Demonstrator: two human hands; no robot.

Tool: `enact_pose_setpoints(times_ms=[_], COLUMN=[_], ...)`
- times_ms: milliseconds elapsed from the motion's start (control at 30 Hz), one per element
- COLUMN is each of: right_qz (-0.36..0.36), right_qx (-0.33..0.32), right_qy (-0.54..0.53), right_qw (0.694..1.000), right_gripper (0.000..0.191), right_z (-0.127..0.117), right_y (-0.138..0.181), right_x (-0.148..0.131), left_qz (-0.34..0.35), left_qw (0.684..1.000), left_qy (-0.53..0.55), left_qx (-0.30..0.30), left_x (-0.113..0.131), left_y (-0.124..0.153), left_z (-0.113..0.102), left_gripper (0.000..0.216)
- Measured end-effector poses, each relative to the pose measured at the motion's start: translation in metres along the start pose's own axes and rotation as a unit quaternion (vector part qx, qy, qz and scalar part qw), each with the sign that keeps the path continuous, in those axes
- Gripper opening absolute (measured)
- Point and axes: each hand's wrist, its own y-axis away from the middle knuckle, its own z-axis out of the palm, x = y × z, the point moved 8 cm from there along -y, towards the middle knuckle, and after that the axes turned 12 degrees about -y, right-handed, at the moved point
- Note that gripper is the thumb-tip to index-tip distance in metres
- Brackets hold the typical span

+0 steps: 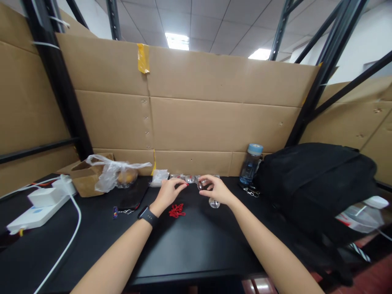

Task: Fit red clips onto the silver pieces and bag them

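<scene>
My left hand [168, 192], with a dark watch on its wrist, pinches a small red piece [187, 184] between thumb and fingertips; it may be a bit of cord, but it is too small to be sure. A little to the right, my right hand [217, 190] grips a clear round plastic shell [200, 185] by its edge. Under that hand, another clear round shell [214, 203] rests on the black table [196, 245]. A loose heap of red cord [177, 210] lies below my left hand. Several clear round pieces [190, 179] line the back, partly hidden by my hands.
A white packet [159, 177], a black pouch [133, 196] and a plastic bag [114, 171] by a cardboard box [87, 177] stand at the left. A white power strip [39, 212] trails cables. On the right are a blue-capped bottle [251, 163], keys [251, 192] and a black backpack [312, 183].
</scene>
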Motion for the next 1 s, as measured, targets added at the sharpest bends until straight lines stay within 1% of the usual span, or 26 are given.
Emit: enact_pose_setpoints(times_ms=[67, 133, 200, 267, 367, 467, 600, 733, 867, 1000], right_qz=[-0.011, -0.02, -0.022, -0.021, -0.023, -0.02, -0.01, -0.005, 0.008, 0.03], right_qx=[-0.002, 0.019, 0.042, 0.046, 0.058, 0.074, 0.07, 0.073, 0.085, 0.09], right_qy=[-0.033, -0.093, -0.161, -0.201, -0.204, -0.196, -0.195, -0.202, -0.216, -0.231], right_qw=[0.999, 0.995, 0.986, 0.978, 0.977, 0.978, 0.978, 0.977, 0.973, 0.968], right_gripper=[0.049, 0.049, 0.048, 0.048, 0.047, 0.046, 0.046, 0.047, 0.04, 0.039], right_z=[0.01, 0.018, 0.027, 0.036, 0.042, 0.038, 0.035, 0.036, 0.037, 0.038], right_y=[-0.008, -0.012, -0.01, -0.004, 0.006, 0.01, 0.008, 0.008, 0.009, 0.01], right_x=[-0.004, -0.005, -0.002, 0.001, 0.002, 0.004, 0.007, 0.01, 0.015, 0.023], left_qz=[0.016, 0.031, 0.041, 0.053, 0.079, 0.091, 0.104, 0.114, 0.127, 0.143], left_qw=[1.0, 0.999, 0.997, 0.996, 0.996, 0.995, 0.994, 0.992, 0.99, 0.986], left_qy=[-0.015, -0.029, -0.04, -0.037, -0.01, 0.012, 0.019, 0.007, -0.027, -0.064], left_qx=[0.011, 0.025, 0.043, 0.056, 0.05, 0.045, 0.042, 0.05, 0.056, 0.059], left_x=[0.005, 0.01, 0.015, 0.021, 0.031, 0.038, 0.041, 0.04, 0.041, 0.044], left_y=[0.001, 0.003, 0.004, 0.005, 0.008, 0.01, 0.011, 0.011, 0.011, 0.013], left_z=[-0.001, -0.001, -0.002, -0.001, 0.002, 0.005, 0.007, 0.005, 0.005, 0.005], left_gripper=[0.017, 0.017, 0.017, 0.016, 0.014, 0.014, 0.014, 0.014, 0.014, 0.012])
